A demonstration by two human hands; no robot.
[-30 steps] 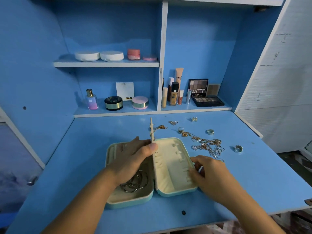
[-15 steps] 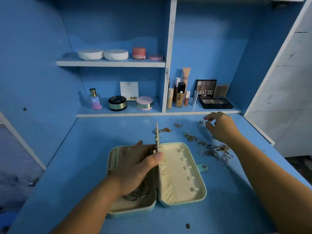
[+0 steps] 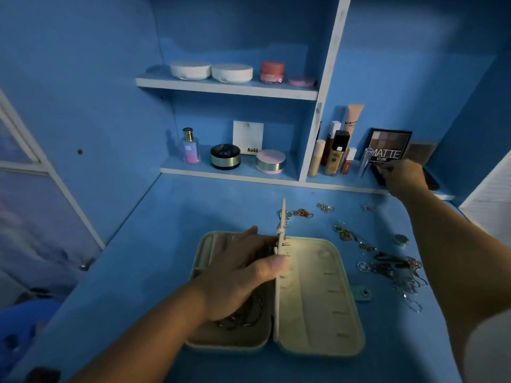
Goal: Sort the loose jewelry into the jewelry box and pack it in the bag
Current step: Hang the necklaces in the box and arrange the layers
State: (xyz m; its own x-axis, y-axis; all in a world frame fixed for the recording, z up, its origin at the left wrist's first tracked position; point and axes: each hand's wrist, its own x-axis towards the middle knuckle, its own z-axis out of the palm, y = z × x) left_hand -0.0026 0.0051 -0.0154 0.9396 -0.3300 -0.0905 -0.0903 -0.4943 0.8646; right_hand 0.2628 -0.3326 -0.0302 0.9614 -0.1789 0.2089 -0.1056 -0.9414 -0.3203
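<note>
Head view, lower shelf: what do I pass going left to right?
perfume bottle → black jar → pink jar → white divider → makeup tubes → MATTE palette

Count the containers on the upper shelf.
4: a white round case at the left end, a second white case beside it, a pink jar next, a flat pink compact at the right end. None looks hidden.
</note>
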